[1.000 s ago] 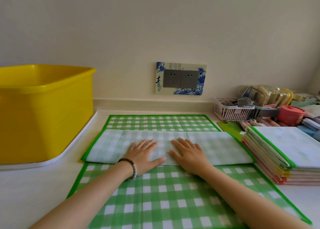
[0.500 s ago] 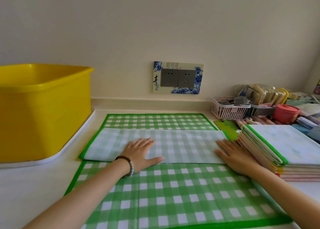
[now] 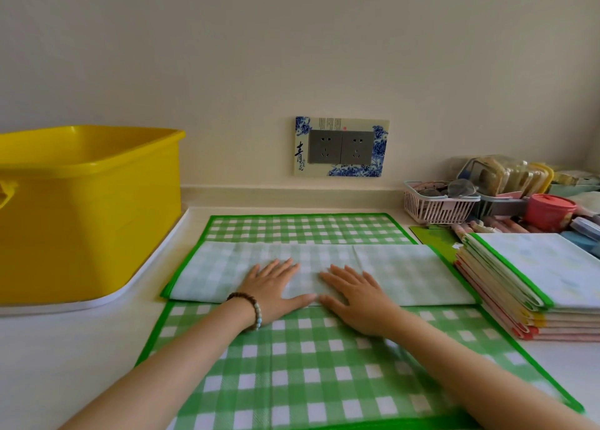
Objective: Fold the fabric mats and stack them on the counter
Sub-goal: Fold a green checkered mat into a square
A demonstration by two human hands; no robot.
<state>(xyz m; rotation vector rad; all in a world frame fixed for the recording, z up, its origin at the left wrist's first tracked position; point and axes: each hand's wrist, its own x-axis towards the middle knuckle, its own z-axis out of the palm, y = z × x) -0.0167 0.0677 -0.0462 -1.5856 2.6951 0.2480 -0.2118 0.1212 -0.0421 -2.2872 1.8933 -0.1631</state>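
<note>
L hand [image 3: 276, 291] & R hand [image 3: 357, 303] flat, fingers [image 3: 285, 269] straight, pressing mat [image 3: 308, 381] fold. Prob thin, limp, light; take corners outboard of fingers.

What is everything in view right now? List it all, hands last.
mat: one, green check, centre of counter, pale band folded across its middle
stack of folded mats: one, mixed colours, right of mat
tub: one, yellow, left, on tray
tray: one, white, under tub
socket plate: one, grey, blue-white surround, wall
basket: one, pink, back right
pot: one, red, right of basket
bracelet: one, beaded, left wrist
left hand: one, flat on band
right hand: one, flat on band, beside left
</note>
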